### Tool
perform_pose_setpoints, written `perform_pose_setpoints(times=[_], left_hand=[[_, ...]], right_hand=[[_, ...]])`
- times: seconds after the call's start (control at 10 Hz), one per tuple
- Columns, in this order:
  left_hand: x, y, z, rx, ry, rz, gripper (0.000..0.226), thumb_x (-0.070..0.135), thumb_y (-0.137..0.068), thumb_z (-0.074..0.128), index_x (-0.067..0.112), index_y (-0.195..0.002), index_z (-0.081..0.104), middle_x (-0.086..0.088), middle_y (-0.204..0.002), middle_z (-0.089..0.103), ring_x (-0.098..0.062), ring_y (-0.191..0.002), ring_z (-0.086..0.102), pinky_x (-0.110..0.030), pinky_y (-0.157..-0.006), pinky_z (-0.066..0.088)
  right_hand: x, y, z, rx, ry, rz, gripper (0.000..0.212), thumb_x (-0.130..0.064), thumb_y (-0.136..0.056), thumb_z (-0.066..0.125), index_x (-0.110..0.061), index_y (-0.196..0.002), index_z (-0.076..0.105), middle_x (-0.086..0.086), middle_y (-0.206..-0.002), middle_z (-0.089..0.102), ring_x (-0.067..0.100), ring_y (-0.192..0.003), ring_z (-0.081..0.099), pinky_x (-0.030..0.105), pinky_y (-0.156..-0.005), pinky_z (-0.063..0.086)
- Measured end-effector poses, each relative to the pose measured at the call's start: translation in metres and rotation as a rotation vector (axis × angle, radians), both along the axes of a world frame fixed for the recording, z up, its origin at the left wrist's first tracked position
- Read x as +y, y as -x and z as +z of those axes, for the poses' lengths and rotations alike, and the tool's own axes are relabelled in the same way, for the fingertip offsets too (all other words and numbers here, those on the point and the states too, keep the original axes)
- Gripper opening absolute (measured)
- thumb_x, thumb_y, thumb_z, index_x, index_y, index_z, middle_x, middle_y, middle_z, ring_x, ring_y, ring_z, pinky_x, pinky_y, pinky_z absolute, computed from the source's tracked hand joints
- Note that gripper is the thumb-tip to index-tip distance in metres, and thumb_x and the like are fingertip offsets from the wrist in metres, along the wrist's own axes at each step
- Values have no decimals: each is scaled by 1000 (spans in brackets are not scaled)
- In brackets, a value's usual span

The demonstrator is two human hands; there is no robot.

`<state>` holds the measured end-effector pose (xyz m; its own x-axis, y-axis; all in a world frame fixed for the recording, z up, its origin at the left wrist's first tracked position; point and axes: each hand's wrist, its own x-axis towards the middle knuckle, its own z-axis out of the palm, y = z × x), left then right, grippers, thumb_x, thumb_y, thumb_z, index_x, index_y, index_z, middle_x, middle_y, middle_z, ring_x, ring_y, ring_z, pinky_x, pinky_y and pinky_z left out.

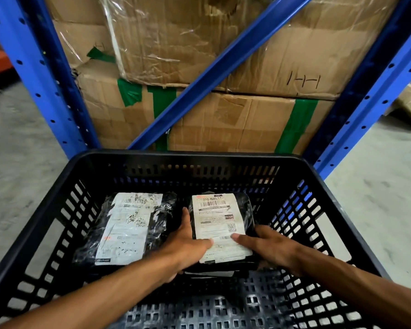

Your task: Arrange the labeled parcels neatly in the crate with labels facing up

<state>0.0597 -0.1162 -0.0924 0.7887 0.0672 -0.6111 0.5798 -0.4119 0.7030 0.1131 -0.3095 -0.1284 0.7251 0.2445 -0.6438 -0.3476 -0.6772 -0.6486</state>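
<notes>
The right-hand parcel (pixel 221 227), black-wrapped with its white shipping label facing up, is lying in the black slotted crate (pixel 318 203) toward the far wall, and we are holding it between both hands. Our left hand (pixel 188 243) is pressing along its 9 o'clock edge, one finger running up that side and another lying on the label's near end. Our right hand (pixel 263 245) is cupping the near corner at about 4 o'clock, one fingertip on the label; neither hand is closing into a fist, both are lying flat against the package. The parcel's long axis is running from 6 to 12 o'clock, leaning slightly left at the far end. It seems to be resting on another flat parcel whose edge is showing at 6 o'clock, though we cannot tell for sure. The left-hand parcel (pixel 126 227), also label up, is lying just beside it at 9 o'clock, tilted a little off parallel. We are judging that squaring the two calls for a small sideways nudge, and our left hand is the nearer one to that gap.
</notes>
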Motion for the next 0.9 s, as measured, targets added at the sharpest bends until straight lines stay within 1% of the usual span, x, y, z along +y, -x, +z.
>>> perform_pose_setpoints(times=[0.1, 0.2, 0.3, 0.4, 0.5, 0.6, 0.7, 0.8, 0.9], left_hand=[[0, 1, -2, -19, 7, 12, 92, 27, -95, 54, 34, -148, -20, 7, -157, 28, -17, -139, 37, -32, -110, 34], [-2, 3, -5, -7, 4, 0, 90, 29, -96, 51, 34, -147, -22, 9, -158, 25, -16, -137, 38, -21, -89, 42], [1, 2, -8, -13, -16, -14, 89, 29, -97, 50, 32, -148, -23, 7, -157, 29, -16, -135, 41, -21, -88, 43], [7, -1, -6, -23, -56, -65, 85, 29, -98, 46, 29, -148, -23, 6, -155, 34, -17, -134, 42, -16, -89, 35], [12, -4, -7, -33, -120, -114, 84, 31, -98, 47, 30, -150, -19, 5, -155, 34, -18, -133, 44, -18, -87, 32], [15, -5, -10, -57, -190, -147, 82, 33, -97, 46, 29, -151, -16, 5, -153, 38, -18, -123, 51, -19, -86, 36], [13, -5, -9, -40, -202, -208, 81, 30, -98, 46, 27, -151, -15, 5, -153, 37, -16, -126, 48, -17, -83, 33], [22, -11, 5, -43, -222, -319, 76, 24, -95, 50, 29, -153, 1, 7, -155, 32, -15, -135, 40, -16, -88, 27], [40, -14, 33, -113, -270, -337, 58, 29, -93, 55, 33, -145, 31, 5, -145, 45, -13, -119, 50, -19, -96, 38]], right_hand=[[0, -3, 6, -55, 21, 60, 88, -72, -71, 59, -14, -135, 45, 4, -131, 61, 21, -113, 61, 44, -101, 49], [6, -4, 11, -64, -41, 63, 38, -50, -90, 55, -22, -115, 58, -10, -106, 69, 8, -99, 65, 30, -97, 50], [15, 1, 14, -116, -114, 70, 8, -33, -97, 49, -37, -101, 56, -17, -103, 67, 9, -102, 65, 31, -100, 49], [18, 4, 13, -145, -169, 65, 12, -33, -98, 47, -41, -102, 55, -11, -117, 65, 12, -113, 62, 33, -105, 46], [14, 5, -1, -128, -156, 54, 50, -55, -90, 50, -27, -132, 50, -8, -135, 58, 15, -124, 55, 40, -111, 40], [9, 1, -19, -86, -92, 54, 112, -89, -59, 49, -28, -150, 24, -3, -151, 43, 20, -134, 47, 45, -114, 35], [8, -4, -23, -80, -28, 79, 109, -88, -62, 47, -23, -148, 31, 3, -149, 47, 24, -130, 51, 46, -111, 39], [14, -11, 2, -193, 125, 223, 73, -67, -86, 42, -10, -128, 58, 16, -130, 63, 33, -113, 63, 43, -101, 49], [7, -17, 25, -325, 292, 279, 44, -50, -93, 47, -12, -106, 65, 11, -110, 70, 27, -99, 68, 28, -82, 54]])
